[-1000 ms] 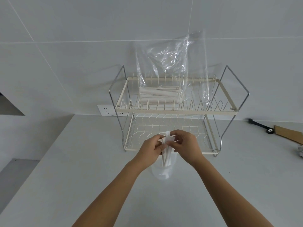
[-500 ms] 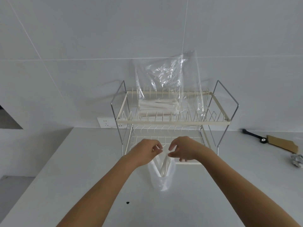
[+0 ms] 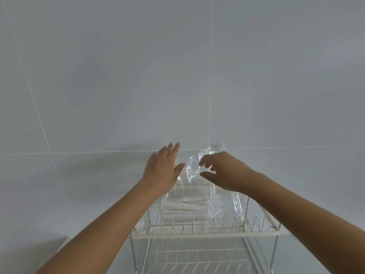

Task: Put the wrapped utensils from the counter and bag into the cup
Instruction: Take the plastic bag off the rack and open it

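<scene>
A clear plastic bag (image 3: pixel 194 165) stands on the top shelf of a white wire dish rack (image 3: pixel 205 235), leaning on the wall. Several white paper-wrapped utensils (image 3: pixel 185 206) lie stacked flat in its bottom. My left hand (image 3: pixel 164 169) is raised at the bag's upper left, fingers spread, holding nothing. My right hand (image 3: pixel 221 171) hovers at the bag's upper right, fingers curled and apart, close to the crumpled top of the bag. Whether either hand touches the plastic is unclear. The cup is out of view below the frame.
The rack's lower shelf (image 3: pixel 197 260) shows at the bottom edge. A grey tiled wall (image 3: pixel 177 76) fills the upper frame right behind the rack. A strip of counter (image 3: pixel 63 252) shows at lower left.
Both hands have left the cup on the counter and risen to the bag on the rack's top shelf. My view has tilted upward, so the cup and counter dropped out of sight.
</scene>
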